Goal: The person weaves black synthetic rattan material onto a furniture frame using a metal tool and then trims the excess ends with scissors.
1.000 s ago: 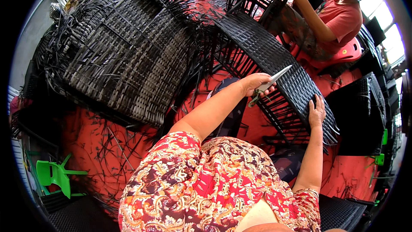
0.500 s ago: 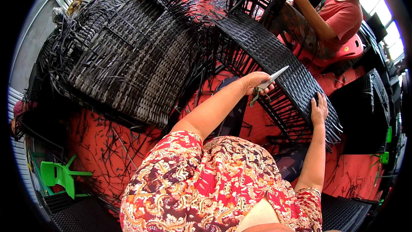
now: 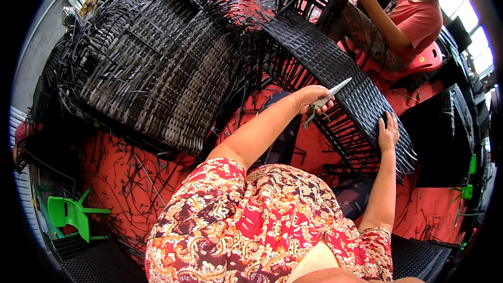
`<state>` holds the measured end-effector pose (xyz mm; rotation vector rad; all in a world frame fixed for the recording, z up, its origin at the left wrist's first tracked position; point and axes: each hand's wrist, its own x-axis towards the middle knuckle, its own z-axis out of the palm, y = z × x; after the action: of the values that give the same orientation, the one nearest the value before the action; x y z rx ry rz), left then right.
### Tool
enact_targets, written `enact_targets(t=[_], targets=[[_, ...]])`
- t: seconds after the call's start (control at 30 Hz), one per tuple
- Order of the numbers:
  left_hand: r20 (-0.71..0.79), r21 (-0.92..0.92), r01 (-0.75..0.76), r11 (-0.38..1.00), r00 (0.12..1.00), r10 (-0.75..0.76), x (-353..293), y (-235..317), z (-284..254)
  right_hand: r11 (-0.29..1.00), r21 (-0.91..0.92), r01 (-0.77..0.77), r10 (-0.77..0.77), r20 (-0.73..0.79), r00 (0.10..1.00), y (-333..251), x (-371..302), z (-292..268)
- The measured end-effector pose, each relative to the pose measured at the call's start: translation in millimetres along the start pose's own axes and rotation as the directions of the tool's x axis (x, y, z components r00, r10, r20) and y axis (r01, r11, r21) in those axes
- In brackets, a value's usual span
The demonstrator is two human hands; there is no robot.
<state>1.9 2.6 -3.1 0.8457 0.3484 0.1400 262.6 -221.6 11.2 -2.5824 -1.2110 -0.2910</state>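
Note:
My left hand (image 3: 313, 98) grips a pair of scissors (image 3: 329, 96) with green handles, the metal blades pointing up and to the right over a black woven rattan panel (image 3: 335, 68). My right hand (image 3: 388, 133) lies flat on the lower right part of that same panel, fingers spread on the weave. Loose black strands hang from the panel's underside between my two hands.
A large stack of black wicker frames (image 3: 146, 68) fills the left. Another person in a coral shirt (image 3: 414, 15) weaves at the top right. The floor is red (image 3: 120, 178) and strewn with black offcuts. A green plastic stool (image 3: 70, 212) lies at the lower left.
My left hand with the scissors stays almost where it was over the panel. My right hand has slid slightly along the weave. The other person has shifted a little.

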Motion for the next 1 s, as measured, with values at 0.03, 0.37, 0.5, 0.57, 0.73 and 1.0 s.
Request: enact_targets(t=[0.03, 0.37, 0.5, 0.57, 0.73, 1.0], targets=[[-0.003, 0.001, 0.002, 1.0, 1.0, -0.002, -0.3, 0.3, 0.3, 1.0, 0.0, -0.003, 0.003, 0.003, 1.0, 0.0, 0.0, 0.1], [-0.007, 0.022, -0.004, 1.0, 1.0, 0.004, -1.0, 1.7, 2.8, 1.0, -0.015, 0.01, -0.01, 0.009, 1.0, 1.8, 0.6, -0.2], [0.01, 0.018, -0.012, 1.0, 1.0, 0.011, 0.0, 1.2, 1.7, 1.0, -0.01, 0.019, -0.019, 0.01, 1.0, 0.8, 1.5, -0.7], [0.019, 0.012, -0.011, 1.0, 1.0, 0.011, -0.1, 1.0, 0.8, 1.0, -0.008, 0.013, -0.013, 0.01, 1.0, 0.3, 1.0, -0.7], [0.04, -0.022, -0.011, 1.0, 0.999, 0.012, -3.3, 1.1, -0.9, 0.999, -0.003, 0.044, -0.044, -0.008, 0.999, -1.2, 1.1, -0.9], [0.029, -0.039, -0.019, 0.999, 0.999, 0.02, -11.1, 8.5, 2.4, 0.995, -0.03, 0.092, -0.092, -0.015, 0.996, 11.7, 4.9, 3.5]])
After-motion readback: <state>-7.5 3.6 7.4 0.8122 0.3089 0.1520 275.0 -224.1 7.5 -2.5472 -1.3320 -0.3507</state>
